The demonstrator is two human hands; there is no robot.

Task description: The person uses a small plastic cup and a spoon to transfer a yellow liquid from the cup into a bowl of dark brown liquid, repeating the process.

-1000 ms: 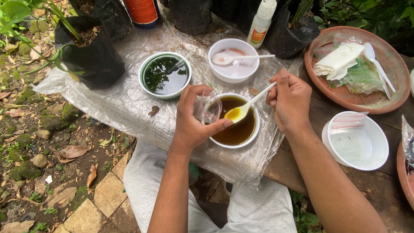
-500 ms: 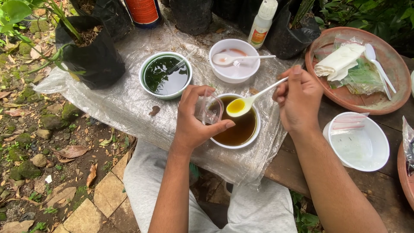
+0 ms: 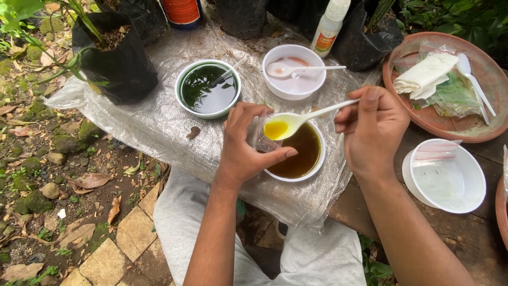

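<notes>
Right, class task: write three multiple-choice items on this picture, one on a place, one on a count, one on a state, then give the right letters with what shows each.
1. Where is the green-liquid bowl?
A. left of the pale-liquid bowl
B. in the clay dish
C. on the ground

2. How many white spoons show?
A. one
B. three
C. five

3. What state is the spoon in the right hand?
A. empty
B. holding yellow liquid
C. broken

Answers:
1 A, both stand on the plastic sheet.
2 B, one held, one in the pale bowl, one in the clay dish.
3 B, its bowl is full, over the small clear bag in the left hand.
</notes>
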